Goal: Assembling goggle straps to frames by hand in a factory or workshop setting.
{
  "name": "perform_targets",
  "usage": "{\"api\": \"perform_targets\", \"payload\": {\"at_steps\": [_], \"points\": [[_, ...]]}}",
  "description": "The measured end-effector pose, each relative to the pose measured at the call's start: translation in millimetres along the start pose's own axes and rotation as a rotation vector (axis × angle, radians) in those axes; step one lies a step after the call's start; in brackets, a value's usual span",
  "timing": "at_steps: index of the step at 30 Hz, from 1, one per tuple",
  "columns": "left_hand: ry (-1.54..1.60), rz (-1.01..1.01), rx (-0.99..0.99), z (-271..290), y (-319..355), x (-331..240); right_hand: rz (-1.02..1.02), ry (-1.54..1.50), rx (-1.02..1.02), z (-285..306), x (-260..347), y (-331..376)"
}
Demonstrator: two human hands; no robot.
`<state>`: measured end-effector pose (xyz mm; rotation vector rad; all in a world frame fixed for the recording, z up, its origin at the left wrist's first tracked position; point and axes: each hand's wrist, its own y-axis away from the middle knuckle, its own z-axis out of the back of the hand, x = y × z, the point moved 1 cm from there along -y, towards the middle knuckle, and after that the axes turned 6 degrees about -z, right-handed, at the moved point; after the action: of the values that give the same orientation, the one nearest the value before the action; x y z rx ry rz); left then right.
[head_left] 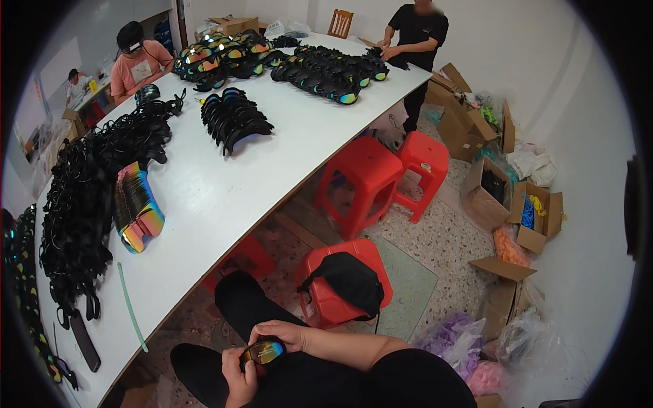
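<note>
Over my lap I hold black goggles [266,351] with an orange, green and blue mirrored lens. My left hand [238,377] grips the near left end, its thumb on the frame. My right hand [287,333] closes on the far right side, with some fingers hidden behind the goggles. To my left, on the white table [224,204], stands a stack of rainbow-mirrored lenses [139,209]. Beside it lies a long heap of black goggle frames with straps [81,211]. A pale green strip [131,306] and a dark flat bar-shaped object [85,343] lie nearer to me.
Farther along the table are a row of black frames [235,122] and piles of mirrored goggles [224,58]. A person in pink [143,64] and a person in black [416,34] are at the table. Red stools [360,180], a black bag [350,282] and cardboard boxes [486,190] crowd the right side.
</note>
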<state>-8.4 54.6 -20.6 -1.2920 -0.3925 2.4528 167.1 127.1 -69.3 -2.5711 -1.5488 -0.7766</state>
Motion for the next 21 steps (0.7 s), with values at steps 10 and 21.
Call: {"api": "perform_targets", "payload": {"at_steps": [10, 21], "points": [[-0.014, -0.021, -0.013, 1.8, 2.5, -0.4, -0.017, 0.012, 0.066, 7.8, -1.1, -3.0], [-0.03, -0.017, -0.037, 7.1, 10.3, -5.7, -0.02, 0.057, 0.014, -1.0, -2.9, -3.4]]}}
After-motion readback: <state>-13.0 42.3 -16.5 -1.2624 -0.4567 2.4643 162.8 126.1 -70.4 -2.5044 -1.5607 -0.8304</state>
